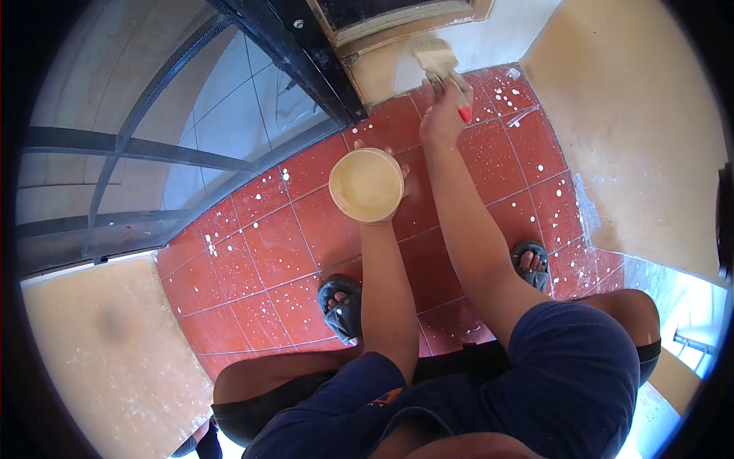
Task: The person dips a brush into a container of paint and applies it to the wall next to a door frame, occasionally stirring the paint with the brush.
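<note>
My left hand (404,182) is wrapped round a round tub (367,185) of cream paint, held out over the red floor. A paintbrush (434,57) is in my right hand (446,115), its handle running back through my fingers to a red tip. The bristles are coated in pale paint and lie against the low strip of wall (390,65) below a wooden frame. White paint covers part of that strip, and a tan patch shows at its left.
Red floor tiles (321,222) spattered with white drops lie under my sandalled feet. A dark metal door with glass (222,99) stands at the left. Tan walls rise at the right (642,130) and lower left (115,352).
</note>
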Demonstrator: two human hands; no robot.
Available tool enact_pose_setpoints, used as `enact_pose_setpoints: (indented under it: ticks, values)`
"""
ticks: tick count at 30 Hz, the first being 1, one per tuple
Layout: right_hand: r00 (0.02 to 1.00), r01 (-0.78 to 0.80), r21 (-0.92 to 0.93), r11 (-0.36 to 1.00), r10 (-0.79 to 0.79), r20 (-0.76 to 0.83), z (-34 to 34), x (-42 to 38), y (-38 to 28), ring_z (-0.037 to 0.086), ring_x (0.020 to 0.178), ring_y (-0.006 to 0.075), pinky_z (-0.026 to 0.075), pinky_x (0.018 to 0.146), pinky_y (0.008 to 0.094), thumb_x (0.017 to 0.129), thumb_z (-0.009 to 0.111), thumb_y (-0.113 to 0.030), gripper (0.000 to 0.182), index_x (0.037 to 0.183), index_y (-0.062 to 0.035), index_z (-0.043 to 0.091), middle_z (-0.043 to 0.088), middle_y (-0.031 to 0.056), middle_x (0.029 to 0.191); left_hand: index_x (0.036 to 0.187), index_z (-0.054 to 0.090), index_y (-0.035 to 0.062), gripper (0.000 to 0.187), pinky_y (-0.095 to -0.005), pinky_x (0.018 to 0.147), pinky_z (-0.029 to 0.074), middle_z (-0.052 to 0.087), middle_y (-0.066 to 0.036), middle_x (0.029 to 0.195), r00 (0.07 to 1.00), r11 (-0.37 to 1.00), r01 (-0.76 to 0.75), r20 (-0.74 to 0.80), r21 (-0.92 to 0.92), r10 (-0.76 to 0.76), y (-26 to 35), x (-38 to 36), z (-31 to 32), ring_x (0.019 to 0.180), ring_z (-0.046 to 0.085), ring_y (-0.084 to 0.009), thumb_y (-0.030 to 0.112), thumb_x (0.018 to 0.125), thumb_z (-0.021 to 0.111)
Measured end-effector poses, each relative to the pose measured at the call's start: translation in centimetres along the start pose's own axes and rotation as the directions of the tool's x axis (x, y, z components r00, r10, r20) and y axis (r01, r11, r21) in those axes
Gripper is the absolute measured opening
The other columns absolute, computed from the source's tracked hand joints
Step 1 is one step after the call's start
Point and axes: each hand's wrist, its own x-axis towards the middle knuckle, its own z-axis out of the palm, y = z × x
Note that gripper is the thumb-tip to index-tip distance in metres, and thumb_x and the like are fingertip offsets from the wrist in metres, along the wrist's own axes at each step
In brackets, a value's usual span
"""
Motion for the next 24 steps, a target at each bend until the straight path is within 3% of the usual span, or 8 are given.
enact_pose_setpoints:
  ticks: [2, 6, 8, 9, 11, 18, 20, 24]
  values:
    - [1.0, -0.001, -0.004, 1.0, 0.001, -0.02, -0.4, -0.1, 0.1, 0.057, 0.093, 0.0221, 0.052, 0.081, 0.0351, 0.086, 0.049, -0.006, 0.024, 0.109, -0.0028, 0.043, 0.053, 0.0132, 0.103, 0.137, 0.033, 0.0321, 0.054, -0.0464, 0.072, 0.049, 0.038, -0.015, 0.131, 0.972, 0.981, 0.103, 0.227, -0.166, -0.063, -0.2, 0.3, 1.0, 0.105, 0.043, -0.0388, 0.042, 0.087, 0.05]
    - [0.997, -0.055, 0.029, 0.998, 0.056, -0.047, -0.3, -0.2, 0.3, 0.056, 0.099, 0.0249, 0.051, 0.084, 0.0372, 0.087, 0.049, -0.008, 0.026, 0.111, -0.0052, 0.04, 0.051, 0.0144, 0.109, 0.137, 0.032, 0.0319, 0.054, -0.0476, 0.073, 0.05, 0.038, -0.015, 0.131, 0.975, 0.974, 0.108, 0.212, -0.2, -0.065, -0.5, -0.2, -1.0, 0.106, 0.042, -0.0394, 0.041, 0.087, 0.05]
    - [0.998, -0.058, 0.058, 0.997, 0.06, -0.036, 0.2, -0.6, 0.4, 0.056, 0.099, 0.0257, 0.051, 0.085, 0.0377, 0.087, 0.049, -0.008, 0.026, 0.111, -0.0062, 0.038, 0.05, 0.0148, 0.109, 0.137, 0.033, 0.0317, 0.054, -0.0484, 0.074, 0.05, 0.039, -0.014, 0.131, 0.999, 1.0, 0.024, 0.038, 0.003, -0.024, -0.7, -0.5, -1.4, 0.106, 0.042, -0.039, 0.041, 0.086, 0.05]
    - [0.996, -0.072, 0.082, 0.994, 0.075, -0.039, 0.3, -0.8, 0.5, 0.056, 0.1, 0.0261, 0.051, 0.085, 0.0379, 0.087, 0.05, -0.009, 0.027, 0.111, -0.0065, 0.039, 0.05, 0.0144, 0.109, 0.137, 0.033, 0.0317, 0.054, -0.0484, 0.074, 0.05, 0.039, -0.014, 0.131, 0.999, 1.0, 0.025, 0.04, 0.0, -0.025, -0.9, -0.4, -1.1, 0.106, 0.042, -0.039, 0.041, 0.086, 0.05]
    - [0.995, -0.083, 0.104, 0.991, 0.088, -0.04, 0.5, -0.8, 1.3, 0.055, 0.101, 0.0265, 0.05, 0.086, 0.0381, 0.087, 0.05, -0.009, 0.028, 0.112, -0.0067, 0.039, 0.05, 0.0139, 0.109, 0.136, 0.034, 0.0311, 0.054, -0.0489, 0.074, 0.05, 0.039, -0.014, 0.131, 0.979, 0.973, 0.124, 0.184, -0.196, -0.088, -1.2, -0.2, -0.6, 0.106, 0.042, -0.0393, 0.041, 0.086, 0.051]
    - [0.991, -0.134, -0.029, 0.991, 0.133, -0.019, -2.8, -0.6, 4.8, 0.053, 0.1, 0.0228, 0.048, 0.087, 0.0361, 0.089, 0.05, -0.01, 0.027, 0.115, -0.0052, 0.043, 0.05, 0.0104, 0.107, 0.136, 0.035, 0.0307, 0.053, -0.0484, 0.074, 0.049, 0.038, -0.016, 0.131, 0.974, 0.968, 0.133, 0.21, -0.213, -0.088, -0.8, -0.1, 0.5, 0.104, 0.042, -0.0388, 0.042, 0.087, 0.05]
    - [0.988, -0.155, -0.069, 0.986, 0.154, -0.021, -3.9, -0.5, 5.1, 0.053, 0.099, 0.0213, 0.048, 0.086, 0.0351, 0.089, 0.05, -0.009, 0.025, 0.113, -0.0052, 0.044, 0.051, 0.0096, 0.106, 0.137, 0.034, 0.0266, 0.059, -0.048, 0.065, 0.048, 0.043, -0.02, 0.127, 0.992, 0.962, 0.074, 0.122, -0.261, -0.043, -0.9, 0.0, 1.1, 0.095, 0.049, -0.0427, 0.047, 0.085, 0.052]
    - [0.983, -0.167, -0.097, 0.981, 0.158, -0.088, -2.9, -0.2, 5.3, 0.053, 0.096, 0.0186, 0.049, 0.084, 0.033, 0.088, 0.05, -0.009, 0.023, 0.11, -0.0061, 0.046, 0.051, 0.0085, 0.103, 0.137, 0.034, 0.0271, 0.06, -0.0502, 0.069, 0.047, 0.044, -0.02, 0.127, 0.988, 0.949, 0.077, 0.151, -0.306, -0.032, -0.8, 0.0, 1.8, 0.096, 0.048, -0.0435, 0.049, 0.083, 0.052]
